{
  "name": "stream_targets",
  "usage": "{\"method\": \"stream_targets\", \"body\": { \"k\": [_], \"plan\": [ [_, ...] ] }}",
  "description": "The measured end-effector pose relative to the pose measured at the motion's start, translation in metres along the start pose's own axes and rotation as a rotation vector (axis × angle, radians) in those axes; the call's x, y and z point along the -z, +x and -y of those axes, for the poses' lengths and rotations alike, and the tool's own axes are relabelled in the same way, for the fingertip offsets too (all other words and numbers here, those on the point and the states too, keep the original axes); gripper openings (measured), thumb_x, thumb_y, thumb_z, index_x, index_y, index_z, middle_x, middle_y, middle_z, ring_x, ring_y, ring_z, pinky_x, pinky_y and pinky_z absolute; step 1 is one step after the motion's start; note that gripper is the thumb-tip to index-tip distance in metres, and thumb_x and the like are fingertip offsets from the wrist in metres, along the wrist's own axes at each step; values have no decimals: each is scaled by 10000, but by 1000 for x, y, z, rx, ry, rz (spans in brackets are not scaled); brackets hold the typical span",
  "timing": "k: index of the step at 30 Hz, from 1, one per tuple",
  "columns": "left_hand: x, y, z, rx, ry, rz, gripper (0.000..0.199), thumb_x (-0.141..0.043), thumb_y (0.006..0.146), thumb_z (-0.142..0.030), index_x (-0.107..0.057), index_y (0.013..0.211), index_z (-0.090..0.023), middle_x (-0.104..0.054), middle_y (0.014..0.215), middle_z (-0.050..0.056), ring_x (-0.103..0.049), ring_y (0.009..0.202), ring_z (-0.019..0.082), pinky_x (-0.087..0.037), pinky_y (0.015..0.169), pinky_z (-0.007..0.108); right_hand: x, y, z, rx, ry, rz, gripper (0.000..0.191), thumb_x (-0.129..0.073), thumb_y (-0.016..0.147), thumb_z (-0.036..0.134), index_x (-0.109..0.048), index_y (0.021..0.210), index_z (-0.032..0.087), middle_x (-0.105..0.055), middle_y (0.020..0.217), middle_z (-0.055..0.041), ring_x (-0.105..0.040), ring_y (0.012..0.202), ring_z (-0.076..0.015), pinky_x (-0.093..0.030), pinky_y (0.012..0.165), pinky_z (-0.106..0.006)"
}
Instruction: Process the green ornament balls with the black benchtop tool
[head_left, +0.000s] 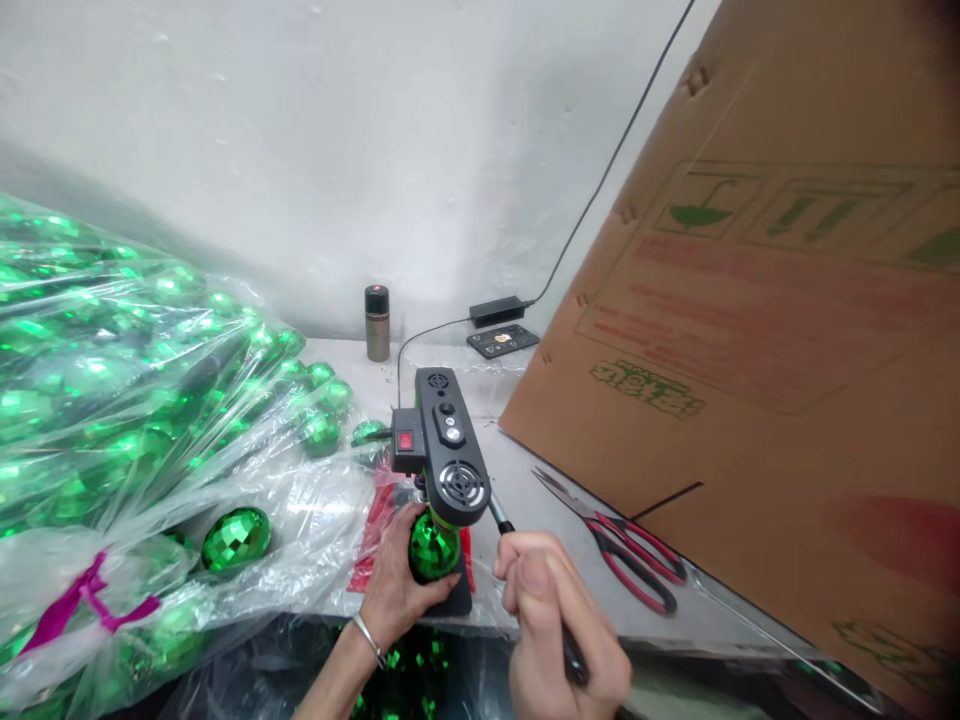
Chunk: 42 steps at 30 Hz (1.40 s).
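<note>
Under the round front end of a black bench machine [452, 445] sits a shiny green faceted ball [434, 548]. My left hand [399, 580], with a bracelet at the wrist, is wrapped round the ball from the left and below. Closed round the black grip of the machine's metal lever [501, 515] is my right hand [559, 625], to the right of the ball. A box with a red switch [406, 440] is on the machine's left side. Red material [367, 560] lies beneath the machine. The top of the ball is hidden by the machine head.
Clear plastic bags of green balls [112, 400] fill the left, with a loose green ball [236, 539] nearby. Red-handled scissors [630, 550] lie right, beside a large cardboard box [750, 300]. Behind stand a bottle [377, 325], a phone [502, 341] and a power adapter [498, 311].
</note>
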<state>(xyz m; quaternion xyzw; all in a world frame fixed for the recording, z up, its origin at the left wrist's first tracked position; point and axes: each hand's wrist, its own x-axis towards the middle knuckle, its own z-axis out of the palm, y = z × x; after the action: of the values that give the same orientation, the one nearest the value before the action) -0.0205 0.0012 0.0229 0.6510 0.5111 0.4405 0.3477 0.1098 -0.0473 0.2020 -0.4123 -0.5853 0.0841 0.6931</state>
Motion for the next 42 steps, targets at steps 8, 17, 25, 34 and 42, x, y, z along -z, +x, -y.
{"method": "stream_targets", "body": {
  "k": [8,17,25,34,42],
  "plan": [
    [-4,-2,7,22,-58,9,863,-944,691,-297,-582,1468,-202,-704,1441,175,-679,1362,428,-526,1198,674,-9,-4,11,-121,-10,-121,370,-501,1118,83,-556,774,205,-566,733,6,-523,616,-113,-393,584,-279],
    [-8,-4,13,-22,-68,-19,883,-941,678,-245,-580,1484,-240,-707,1444,147,-693,1352,423,-553,1181,667,-6,-21,-17,66,-35,-130,378,-485,1098,71,-513,748,212,-544,679,33,-548,574,-98,-388,554,-262],
    [-7,-3,12,-25,-74,-19,887,-945,675,-259,-575,1480,-232,-708,1450,160,-695,1354,437,-560,1170,678,-5,-30,-27,54,-21,-124,383,-473,1118,142,-528,748,222,-573,701,28,-565,596,-108,-403,556,-257],
    [-7,-4,11,-30,-72,-33,878,-942,675,-237,-595,1482,-242,-720,1438,142,-705,1341,425,-567,1173,657,-10,-35,-33,52,-20,-167,405,-480,1125,178,-502,723,221,-569,735,31,-531,610,-98,-395,561,-252],
    [-5,-2,6,-18,-78,-4,860,-939,687,-259,-592,1472,-213,-713,1435,168,-692,1357,437,-545,1187,674,-9,-36,-31,48,-42,-166,388,-483,1128,186,-518,743,224,-567,731,35,-522,607,-103,-389,587,-270]
  ]
}}
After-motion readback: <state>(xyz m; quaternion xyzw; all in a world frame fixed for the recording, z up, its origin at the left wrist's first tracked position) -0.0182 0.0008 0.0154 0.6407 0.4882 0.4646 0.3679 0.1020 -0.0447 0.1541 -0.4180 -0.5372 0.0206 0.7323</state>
